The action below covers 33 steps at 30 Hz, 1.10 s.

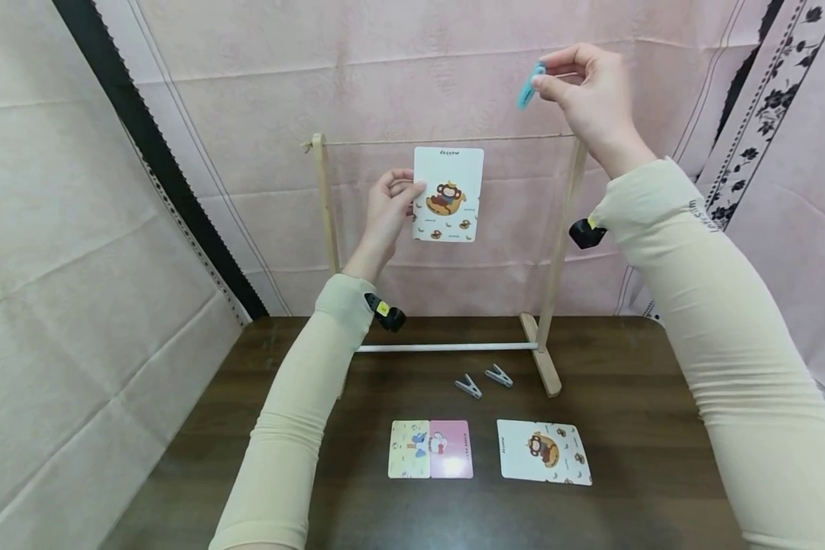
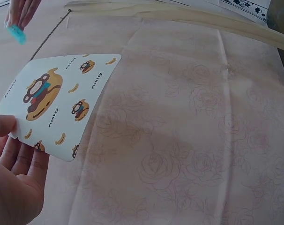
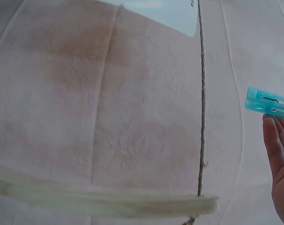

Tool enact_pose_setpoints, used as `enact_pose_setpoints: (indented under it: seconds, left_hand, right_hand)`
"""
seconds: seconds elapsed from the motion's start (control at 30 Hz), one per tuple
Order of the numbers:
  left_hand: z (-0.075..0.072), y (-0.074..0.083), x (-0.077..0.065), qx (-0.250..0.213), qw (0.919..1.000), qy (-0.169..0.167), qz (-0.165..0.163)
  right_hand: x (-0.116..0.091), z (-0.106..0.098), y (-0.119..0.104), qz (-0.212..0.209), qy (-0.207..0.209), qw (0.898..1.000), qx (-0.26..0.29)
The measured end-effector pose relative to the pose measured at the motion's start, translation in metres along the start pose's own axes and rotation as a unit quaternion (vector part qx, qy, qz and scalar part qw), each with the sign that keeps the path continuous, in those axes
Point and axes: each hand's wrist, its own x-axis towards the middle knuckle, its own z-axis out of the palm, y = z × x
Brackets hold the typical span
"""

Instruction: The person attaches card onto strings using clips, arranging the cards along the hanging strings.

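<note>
My left hand [image 1: 389, 206] pinches a white card [image 1: 448, 221] by its left edge, thumb in front and fingers behind. The card bears a monkey on a banana and stands upright, its top near the string [image 1: 378, 143] of a wooden frame. Higher up on the right, my right hand [image 1: 594, 92] pinches a turquoise clothespin [image 1: 532, 85] between thumb and fingers, apart from both string and card. In the right wrist view the clothespin [image 3: 264, 101] points toward the string [image 3: 202, 108]. The left wrist view shows the card's printed face [image 2: 62, 103].
Two grey clothespins [image 1: 468, 386] lie on the dark table [image 1: 626, 428] near the white crossbar [image 1: 447, 347]. Closer in are a yellow-and-pink card [image 1: 451, 451] and another monkey card [image 1: 571, 458]. The wooden posts [image 1: 562, 237] flank the string; pink cloth [image 1: 261, 99] hangs behind.
</note>
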Motion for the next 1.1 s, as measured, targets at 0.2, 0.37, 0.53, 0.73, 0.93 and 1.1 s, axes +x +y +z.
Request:
enact_pose_setpoints:
  seconds: [0.2,0.37,0.53,0.73,0.93,1.1]
  left_hand:
    - [0.002,0.001,0.001,-0.002,0.9999,-0.004,0.012]
    - [0.001,-0.001,0.002,-0.003,1.0,-0.004,0.004]
    - [-0.001,0.0,0.001,0.002,1.0,0.001,-0.005]
    - [-0.002,0.002,0.002,0.006,1.0,0.0,0.0]
    - [-0.001,0.0,0.002,0.009,1.0,-0.003,0.002]
    - [0.0,-0.001,0.002,-0.002,1.0,-0.006,0.006]
  right_hand:
    - [-0.001,0.013,0.004,0.009,-0.02,1.0,0.019]
    - [-0.002,0.022,0.009,0.022,-0.036,0.998,0.037]
    - [-0.002,0.032,0.011,0.02,-0.048,0.998,0.027]
    - [0.0,0.042,0.009,0.023,-0.051,0.998,0.034]
    - [-0.001,0.05,0.011,0.035,-0.055,0.997,0.029]
    - [0.001,0.055,0.014,0.041,-0.058,0.996,0.046]
